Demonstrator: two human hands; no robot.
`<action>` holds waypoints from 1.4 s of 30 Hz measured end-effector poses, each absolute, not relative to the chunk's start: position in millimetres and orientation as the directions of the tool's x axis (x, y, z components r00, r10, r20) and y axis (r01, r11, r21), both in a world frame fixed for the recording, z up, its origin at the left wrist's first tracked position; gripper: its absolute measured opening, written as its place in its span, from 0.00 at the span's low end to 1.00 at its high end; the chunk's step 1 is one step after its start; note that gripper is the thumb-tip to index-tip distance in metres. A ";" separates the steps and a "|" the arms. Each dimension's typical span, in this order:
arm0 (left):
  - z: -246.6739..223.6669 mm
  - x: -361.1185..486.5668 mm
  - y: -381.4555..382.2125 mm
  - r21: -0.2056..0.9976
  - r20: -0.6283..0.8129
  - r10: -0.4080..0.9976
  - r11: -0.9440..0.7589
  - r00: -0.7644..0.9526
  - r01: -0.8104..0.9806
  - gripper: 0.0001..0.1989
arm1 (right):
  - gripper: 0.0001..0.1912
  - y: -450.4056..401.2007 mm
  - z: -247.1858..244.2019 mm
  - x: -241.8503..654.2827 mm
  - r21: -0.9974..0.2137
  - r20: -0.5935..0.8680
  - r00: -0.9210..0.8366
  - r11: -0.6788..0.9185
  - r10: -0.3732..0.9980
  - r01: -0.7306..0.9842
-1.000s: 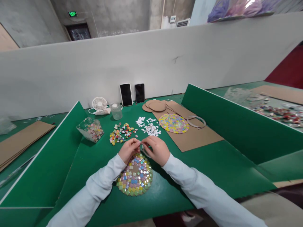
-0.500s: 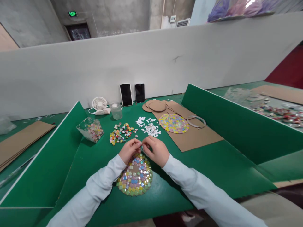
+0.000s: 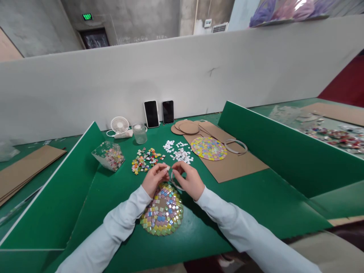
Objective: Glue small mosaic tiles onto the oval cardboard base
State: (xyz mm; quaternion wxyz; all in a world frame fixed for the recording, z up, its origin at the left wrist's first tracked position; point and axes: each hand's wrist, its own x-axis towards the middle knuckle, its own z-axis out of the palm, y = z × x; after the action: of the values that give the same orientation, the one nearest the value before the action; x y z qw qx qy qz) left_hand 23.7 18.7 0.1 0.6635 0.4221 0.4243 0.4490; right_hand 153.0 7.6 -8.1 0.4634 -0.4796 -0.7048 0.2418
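Note:
My left hand (image 3: 155, 180) pinches a small pale mosaic tile (image 3: 168, 168) between thumb and fingertips. Close beside it on the right, my right hand (image 3: 189, 181) is closed with thumb and forefinger together; whatever they may hold is too small to make out. Part of a thin white ring (image 3: 176, 185) shows below the right fingers, and I cannot tell whether that hand touches it. Beneath both hands, a round board covered in shiny coloured tiles (image 3: 162, 212) lies on the green table, with bare brown patches near its middle. The left hand partly covers its upper edge.
Beyond the hands lie loose coloured tiles (image 3: 145, 161) and white pieces (image 3: 182, 155). A clear tile container (image 3: 109, 156) sits left. Another mosaic disc (image 3: 209, 148) and a white ring (image 3: 236, 146) rest on brown board (image 3: 236, 168). A glass mug (image 3: 140, 134), fan (image 3: 120, 125) and green dividers (image 3: 273, 140) surround these.
My hands have moved slightly apart. The pale tile now shows in my left fingertips, and more of the white ring is visible under my right hand.

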 end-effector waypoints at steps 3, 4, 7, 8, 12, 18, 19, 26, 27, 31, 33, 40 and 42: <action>-3.4 22.2 19.8 0.960 -0.135 0.963 0.186 0.232 -0.211 0.13 | 0.06 8.7 -8.1 152.8 -0.856 0.347 -0.116 0.365 0.931 0.367; -4.0 21.8 20.1 0.968 -0.116 0.965 0.163 0.234 -0.193 0.12 | 0.07 9.0 -8.3 152.7 -0.879 0.316 -0.118 0.338 0.941 0.337; -3.1 21.5 20.4 0.989 -0.055 0.967 0.086 0.247 -0.119 0.10 | 0.07 10.1 -9.3 152.3 -0.934 0.231 -0.122 0.255 0.965 0.250; -2.1 21.5 20.2 0.994 -0.035 0.967 0.061 0.253 -0.095 0.09 | 0.08 10.5 -9.7 152.3 -0.945 0.210 -0.124 0.234 0.970 0.229; 1.8 22.2 18.9 0.999 0.015 0.963 -0.003 0.269 -0.044 0.08 | 0.08 11.8 -10.9 152.5 -0.953 0.187 -0.119 0.209 0.975 0.220; 1.6 24.3 16.6 1.000 0.028 0.954 -0.024 0.298 -0.019 0.08 | 0.06 10.6 -8.6 153.9 -0.897 0.269 -0.116 0.292 0.956 0.332; 1.4 24.6 16.2 0.999 0.033 0.952 -0.030 0.306 -0.016 0.08 | 0.06 10.1 -7.8 154.0 -0.882 0.285 -0.118 0.308 0.951 0.357; 1.2 24.7 15.2 0.999 0.027 0.951 -0.031 0.307 0.010 0.07 | 0.04 6.7 -5.5 152.7 -0.788 0.346 -0.129 0.362 0.929 0.498; 1.4 24.4 15.2 0.999 0.027 0.951 -0.032 0.309 0.010 0.07 | 0.05 6.5 -5.5 152.3 -0.780 0.349 -0.132 0.366 0.928 0.507; 2.9 23.9 15.6 0.999 0.034 0.953 -0.044 0.302 0.024 0.06 | 0.05 6.3 -5.8 151.2 -0.767 0.365 -0.136 0.380 0.921 0.516; 3.6 24.0 15.9 0.999 0.035 0.954 -0.045 0.296 0.027 0.06 | 0.06 6.3 -5.8 151.0 -0.768 0.371 -0.138 0.387 0.918 0.510; 1.4 23.8 17.7 0.999 -0.021 0.959 0.033 0.281 -0.037 0.08 | 0.06 6.6 -7.0 151.7 -0.808 0.356 -0.132 0.376 0.925 0.455; -0.2 23.3 18.8 0.995 -0.060 0.961 0.080 0.270 -0.064 0.09 | 0.06 7.4 -7.3 152.0 -0.822 0.347 -0.131 0.368 0.929 0.435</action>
State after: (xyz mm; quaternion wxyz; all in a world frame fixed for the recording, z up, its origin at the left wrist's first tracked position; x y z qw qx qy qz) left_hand 23.3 18.8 -0.2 0.5985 0.5262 0.4264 0.4279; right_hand 152.0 7.4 -7.3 0.4428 -0.4883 -0.6985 0.2785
